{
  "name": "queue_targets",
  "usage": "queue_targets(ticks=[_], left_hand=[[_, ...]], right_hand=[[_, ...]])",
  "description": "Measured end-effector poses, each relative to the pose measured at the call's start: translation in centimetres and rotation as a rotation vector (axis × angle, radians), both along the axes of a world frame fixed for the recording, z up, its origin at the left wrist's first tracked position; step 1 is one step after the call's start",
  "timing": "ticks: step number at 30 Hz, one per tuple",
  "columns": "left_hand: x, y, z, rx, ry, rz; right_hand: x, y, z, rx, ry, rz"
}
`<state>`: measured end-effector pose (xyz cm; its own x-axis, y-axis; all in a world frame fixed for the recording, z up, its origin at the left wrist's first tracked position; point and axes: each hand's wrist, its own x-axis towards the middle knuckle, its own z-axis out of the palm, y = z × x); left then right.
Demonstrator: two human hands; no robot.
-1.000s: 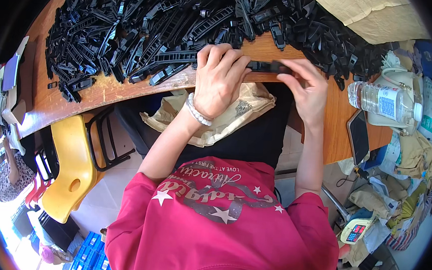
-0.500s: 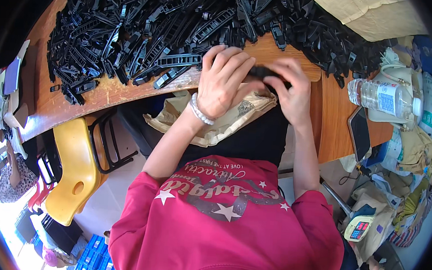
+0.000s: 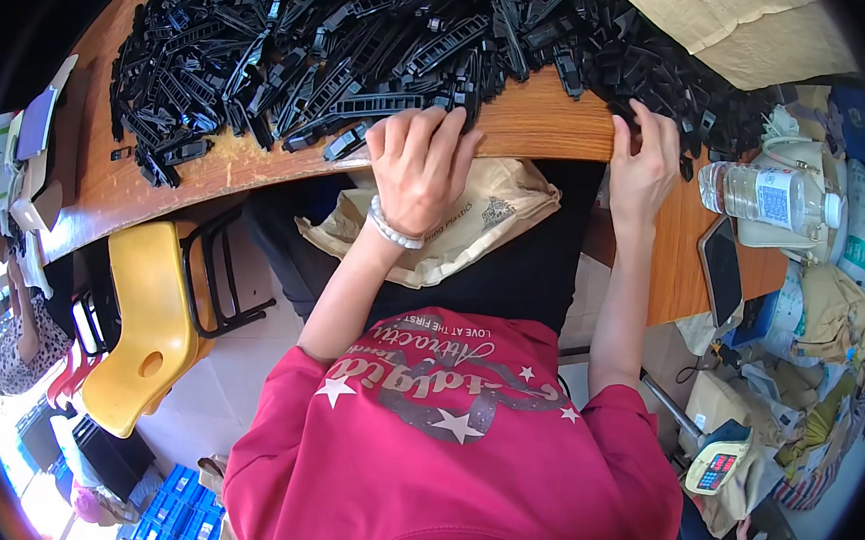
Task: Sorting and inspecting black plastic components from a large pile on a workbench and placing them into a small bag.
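Note:
A big heap of black plastic parts [image 3: 297, 50], some long and ladder-like, covers the far side of the wooden table. My left hand [image 3: 419, 169], with a beaded bracelet at the wrist, rests at the heap's near edge. Its bent fingers are apart and reach the closest parts; what lies under the fingertips is hidden. Farther right, my right hand [image 3: 645, 165] is over the table by the heap's right end. Its thumb and forefinger are curved and apart, with nothing visible between them. A brown paper bag [image 3: 486, 219] lies on my lap below the table edge.
On the right stand a clear plastic bottle [image 3: 769, 196] lying on its side and a phone [image 3: 721, 270]. A large paper sack [image 3: 750, 36] borders the heap at the far right. A yellow chair [image 3: 153, 321] is at the left, a scale [image 3: 714, 468] at the lower right.
Half a second ago my hands were close together, with a dark item at the right fingers. Now my right hand has moved right, without that item, and my left hand slightly left and nearer.

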<state>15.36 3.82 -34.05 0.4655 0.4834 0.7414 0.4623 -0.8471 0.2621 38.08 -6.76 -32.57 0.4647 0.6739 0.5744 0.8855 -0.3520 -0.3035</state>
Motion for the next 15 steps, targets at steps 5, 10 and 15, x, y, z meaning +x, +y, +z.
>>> queue_targets(ticks=[5,10,15], left_hand=[[1.4,-0.3,1.0,-0.018,0.048,0.128],[1.9,-0.3,0.4,-0.032,0.025,0.140],[1.7,-0.1,-1.0,0.023,-0.059,0.083]], right_hand=[[-1.9,0.0,0.9,-0.057,0.245,0.277],[-2.0,1.4,1.3,-0.134,0.136,0.268],[-1.7,2.5,1.4,-0.034,0.137,0.280]])
